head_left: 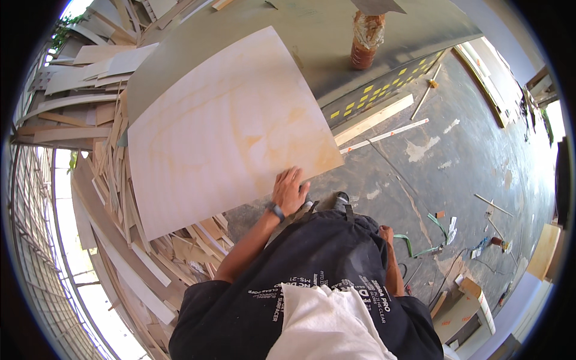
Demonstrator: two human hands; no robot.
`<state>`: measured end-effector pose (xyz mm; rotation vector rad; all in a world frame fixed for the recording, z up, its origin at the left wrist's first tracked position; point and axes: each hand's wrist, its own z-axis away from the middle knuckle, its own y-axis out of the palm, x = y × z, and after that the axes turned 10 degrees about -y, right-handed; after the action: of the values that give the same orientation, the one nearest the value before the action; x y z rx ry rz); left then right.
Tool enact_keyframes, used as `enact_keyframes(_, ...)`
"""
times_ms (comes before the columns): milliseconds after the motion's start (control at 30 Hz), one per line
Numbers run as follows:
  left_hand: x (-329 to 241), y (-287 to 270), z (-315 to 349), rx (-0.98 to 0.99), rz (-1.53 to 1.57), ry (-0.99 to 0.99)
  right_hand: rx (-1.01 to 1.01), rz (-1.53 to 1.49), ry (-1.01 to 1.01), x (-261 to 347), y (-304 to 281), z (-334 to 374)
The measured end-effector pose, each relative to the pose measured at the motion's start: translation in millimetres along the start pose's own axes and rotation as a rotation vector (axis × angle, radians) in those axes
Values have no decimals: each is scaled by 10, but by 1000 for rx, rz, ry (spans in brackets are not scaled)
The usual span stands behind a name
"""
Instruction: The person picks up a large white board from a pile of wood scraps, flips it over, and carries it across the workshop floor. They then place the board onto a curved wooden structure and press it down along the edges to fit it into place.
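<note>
A large pale plywood sheet (pixel 204 138) with yellowish smears lies across the workbench and juts past its near edge. My left hand (pixel 290 191), with a dark band on the wrist, rests flat on the sheet's near edge, fingers stretched out and slightly apart. Close to my right side, by the dark apron (pixel 342 252), hangs my right hand (pixel 386 233); its fingers are mostly hidden. On the bench farther back stands a reddish-brown, glue-crusted container (pixel 365 45). A thin grey flat piece (pixel 379 6) sits over its top.
Wood offcuts (pixel 96 78) pile up along the left. The greenish bench top (pixel 324 36) has a yellow-marked side. Beside it lie a timber beam (pixel 375 120) and a white strip (pixel 387 136). A green strap (pixel 441 225) and cables lie on the grey floor (pixel 480 162) at right.
</note>
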<state>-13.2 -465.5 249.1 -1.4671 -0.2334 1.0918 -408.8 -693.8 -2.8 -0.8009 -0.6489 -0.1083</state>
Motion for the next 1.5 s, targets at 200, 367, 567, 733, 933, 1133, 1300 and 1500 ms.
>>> enact_keyframes(200,-569,314,-685,20,-139,182,29,-211,31,439,-280,-176)
enact_keyframes(367,-599,681,-571,80,-221,160,-56,-339,-1,322,-340,-303)
enact_keyframes(567,-355,495,-165,112,-306,194,-38,11,-19,-213,-183,-98)
enact_keyframes(733,-153,397,134,109,-327,141,100,-36,-74,-1010,-55,-41)
enact_keyframes(933,766,157,992,-3,-338,-176,127,-68,42,25,-91,26)
enact_keyframes(1133,1643,-339,1148,-115,-504,-577,88,-239,-36,244,-270,-590)
enact_keyframes(1300,2550,-685,1471,-247,-748,-761,94,-115,-155,607,-170,-857)
enact_keyframes(1500,2543,-1203,1918,-371,-608,-486,96,-100,-206,1144,304,-560)
